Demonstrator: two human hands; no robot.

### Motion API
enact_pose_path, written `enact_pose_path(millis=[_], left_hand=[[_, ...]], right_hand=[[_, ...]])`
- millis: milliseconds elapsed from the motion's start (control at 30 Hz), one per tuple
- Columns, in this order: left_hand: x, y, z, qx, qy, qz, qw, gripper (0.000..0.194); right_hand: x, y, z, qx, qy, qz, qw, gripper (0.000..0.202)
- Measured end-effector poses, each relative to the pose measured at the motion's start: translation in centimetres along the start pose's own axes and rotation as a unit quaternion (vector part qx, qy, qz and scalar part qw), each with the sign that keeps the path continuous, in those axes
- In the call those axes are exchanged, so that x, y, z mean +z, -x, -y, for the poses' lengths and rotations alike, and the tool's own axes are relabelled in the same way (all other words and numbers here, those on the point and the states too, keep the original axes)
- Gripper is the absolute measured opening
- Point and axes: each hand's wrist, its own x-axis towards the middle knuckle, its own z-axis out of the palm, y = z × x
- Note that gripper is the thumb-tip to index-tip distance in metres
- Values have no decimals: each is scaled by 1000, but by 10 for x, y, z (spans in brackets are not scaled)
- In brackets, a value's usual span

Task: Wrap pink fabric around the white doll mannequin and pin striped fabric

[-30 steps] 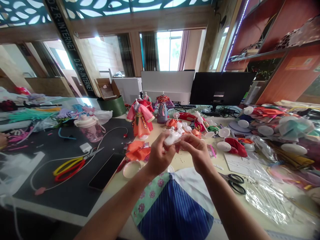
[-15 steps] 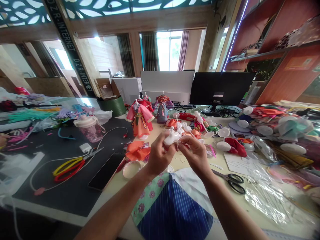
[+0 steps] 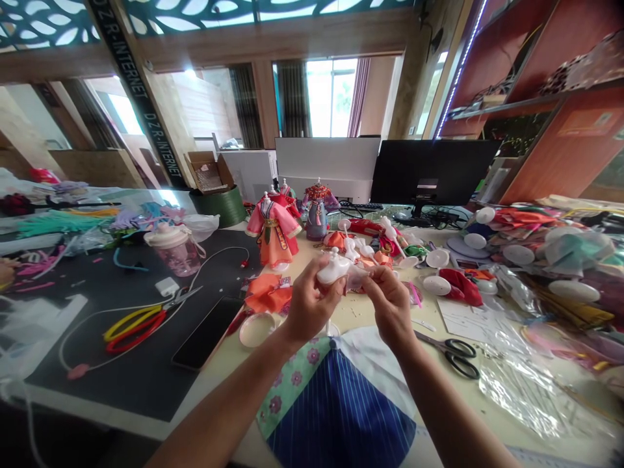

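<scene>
My left hand [image 3: 312, 302] is closed around a small white doll torso [image 3: 334, 269], held above the table's middle. Pinched in my right hand [image 3: 390, 300] is the edge of a thin, pale translucent piece [image 3: 357, 278], which stretches from the torso's right side. Below both hands lies a round cloth [image 3: 341, 403] with navy striped, green floral and white sections. A white disc partly shows at the cloth's top edge. Dressed doll figures [image 3: 272, 233] stand behind my left hand.
Black-handled scissors [image 3: 458, 354] lie right of my right forearm, near plastic bags [image 3: 526, 390]. Left are a phone [image 3: 207, 333], red-yellow scissors [image 3: 136, 327] and a pink cup [image 3: 174, 249]. White stands and fabric [image 3: 536, 240] pile up at right; monitors [image 3: 433, 172] stand behind.
My right hand has moved a little to the right, away from my left. The translucent piece now shows stretched between them. My left hand still holds the torso.
</scene>
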Motion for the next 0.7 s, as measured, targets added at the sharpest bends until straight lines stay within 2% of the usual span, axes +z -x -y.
enact_pose_path(millis=[500,600,700], left_hand=[[1,4,8,9,19,-1,1000,32],[1,4,8,14,6,-14,1000,31],[2,4,7,17,-16,-25,999,31]], right_hand=[[-4,3,-4,3,25,-32,999,14],[-7,5,-8,-17,53,-39,998,13],[-8,9,-10,-79,107,-40,990,12]])
